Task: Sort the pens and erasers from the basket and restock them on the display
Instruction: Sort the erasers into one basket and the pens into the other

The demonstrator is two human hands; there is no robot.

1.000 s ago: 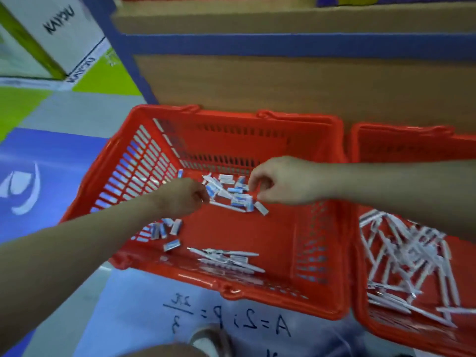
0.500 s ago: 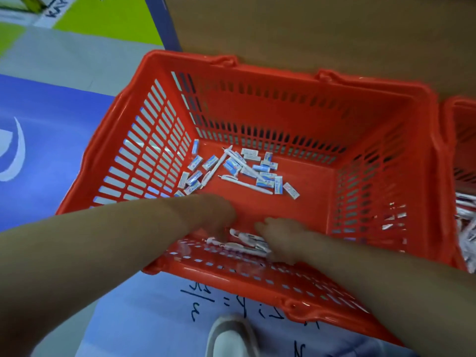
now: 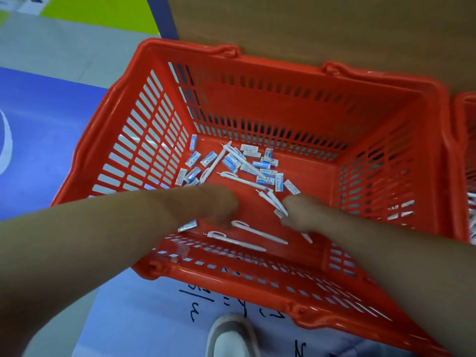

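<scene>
Lying pens [image 3: 260, 233] pointing left-right

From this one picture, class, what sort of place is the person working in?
Probably a stationery shop or a store's stationery aisle. Clues: a red shopping basket on the floor, packaged erasers and white pens loose inside, and a wooden shelf unit behind.

A red slatted plastic basket [image 3: 283, 104] stands open. On its floor toward the far left corner lies a loose scatter of small white-and-blue wrapped erasers [image 3: 265, 173], with white pens [image 3: 247, 163] lying crosswise among them. Two more white pens [image 3: 257, 234] lie nearly parallel by the near wall, one eraser [image 3: 187, 225] just left of them.
</scene>
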